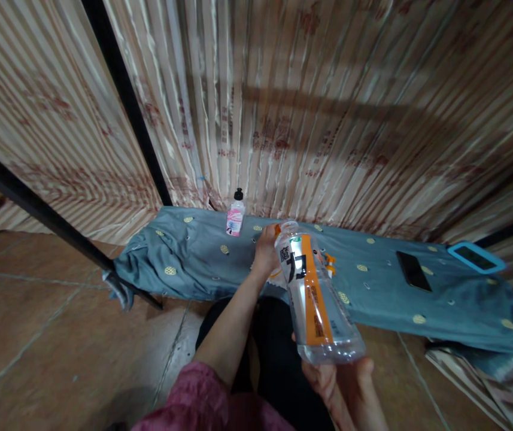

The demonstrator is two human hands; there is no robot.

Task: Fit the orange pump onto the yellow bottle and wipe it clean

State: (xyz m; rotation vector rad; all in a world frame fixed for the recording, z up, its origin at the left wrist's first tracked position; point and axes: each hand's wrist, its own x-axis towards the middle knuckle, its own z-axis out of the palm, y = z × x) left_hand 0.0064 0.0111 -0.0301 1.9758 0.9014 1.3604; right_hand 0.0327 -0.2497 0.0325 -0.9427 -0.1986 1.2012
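Observation:
A large clear plastic bottle (pixel 316 293) with an orange and white label is tilted in front of me. Its mouth, at the upper end, has no cap on it. Cupped under and around the bottle's base is my right hand (pixel 334 380). My left hand (pixel 266 250) is closed beside the bottle neck, with a small orange cap (pixel 278 228) showing at its fingertips; the bottle hides part of these fingers. Behind the bottle, an orange spray trigger (pixel 330 263) lies on the cloth. Something white with orange marks (pixel 278 277) is partly hidden below my left wrist.
A blue-grey cloth (pixel 202 257) with a pineapple print covers the long, narrow surface. On it stand or lie a pink-labelled bottle (pixel 235 216) with a black top, a dark phone (pixel 413 270) and a blue-framed device (pixel 476 257). Black poles (pixel 126 96) and striped curtains (pixel 283 120) surround it.

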